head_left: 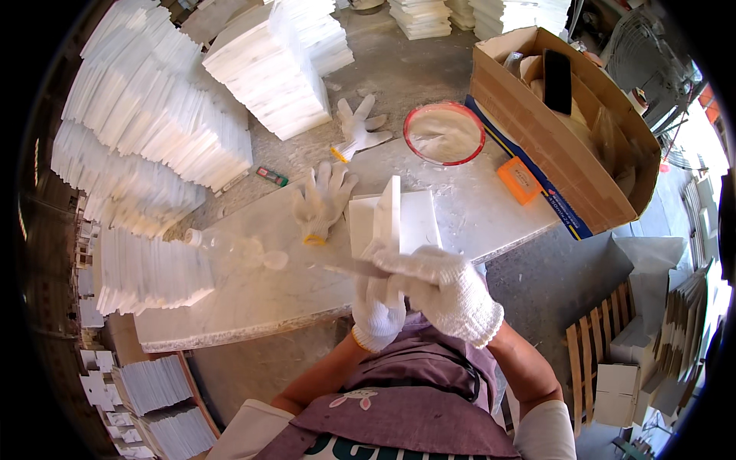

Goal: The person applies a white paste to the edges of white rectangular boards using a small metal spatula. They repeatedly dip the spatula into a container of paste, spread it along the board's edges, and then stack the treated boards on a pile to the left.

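Note:
A white marble-look tile (389, 211) stands on edge, tilted, its near end at my gloved hands. My left hand (377, 314), in a white knit glove, is closed round the tile's near end, partly hidden behind the right. My right hand (452, 295), gloved too, is closed on a thin flat blade like a scraper (360, 267), which points left across the tile's near end; its handle is hidden in the fist. More white tiles (418, 218) lie flat on the table just beyond my hands.
Tall tile stacks (153, 100) crowd the left and back of the marble-topped table (253, 307). Two spare gloves (323, 201), a clear bottle (222, 244), a red-rimmed bowl of pale powder (445, 134), an orange block (519, 181) and a cardboard box (552, 146) with a black phone (557, 80) lie around.

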`<action>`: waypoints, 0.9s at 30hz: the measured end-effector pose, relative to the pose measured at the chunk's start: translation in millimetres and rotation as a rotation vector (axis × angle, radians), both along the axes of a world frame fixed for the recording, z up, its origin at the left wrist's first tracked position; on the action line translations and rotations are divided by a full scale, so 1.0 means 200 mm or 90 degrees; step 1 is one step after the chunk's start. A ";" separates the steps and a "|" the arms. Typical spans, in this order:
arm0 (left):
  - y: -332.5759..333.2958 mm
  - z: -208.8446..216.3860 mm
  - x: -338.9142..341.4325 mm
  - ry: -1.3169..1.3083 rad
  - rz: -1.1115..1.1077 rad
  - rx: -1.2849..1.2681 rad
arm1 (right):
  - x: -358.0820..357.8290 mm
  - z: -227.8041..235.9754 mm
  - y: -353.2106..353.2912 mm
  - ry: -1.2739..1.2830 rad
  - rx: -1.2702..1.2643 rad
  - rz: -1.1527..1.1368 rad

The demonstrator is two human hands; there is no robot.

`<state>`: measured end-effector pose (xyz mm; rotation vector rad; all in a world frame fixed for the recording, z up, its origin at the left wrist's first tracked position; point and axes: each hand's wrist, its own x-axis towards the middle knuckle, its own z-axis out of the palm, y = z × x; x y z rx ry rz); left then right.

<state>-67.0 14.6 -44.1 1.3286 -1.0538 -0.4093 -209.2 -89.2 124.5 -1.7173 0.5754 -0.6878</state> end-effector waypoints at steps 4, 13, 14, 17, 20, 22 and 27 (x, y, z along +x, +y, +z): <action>-0.03 0.17 -0.04 -0.126 0.034 -0.038 | -0.02 -0.12 0.04 -0.143 0.254 -0.025; 0.07 0.31 -0.01 0.546 0.199 -0.123 | 0.10 -0.37 0.02 -0.180 0.513 -0.125; 0.06 0.33 0.00 0.540 0.217 -0.091 | 0.12 -0.39 0.02 -0.166 0.492 -0.141; 0.10 0.31 0.07 0.583 0.203 -0.035 | 0.17 -0.41 -0.01 -0.038 0.400 -0.134; 0.13 0.33 0.12 0.600 0.180 0.006 | 0.28 -0.40 -0.01 -0.005 0.269 -0.136; 0.13 0.37 0.13 0.592 0.171 0.035 | 0.35 -0.44 -0.01 -0.015 0.045 -0.137; 0.16 0.43 0.16 0.596 0.118 0.076 | 0.38 -0.39 0.02 0.139 -0.242 -0.065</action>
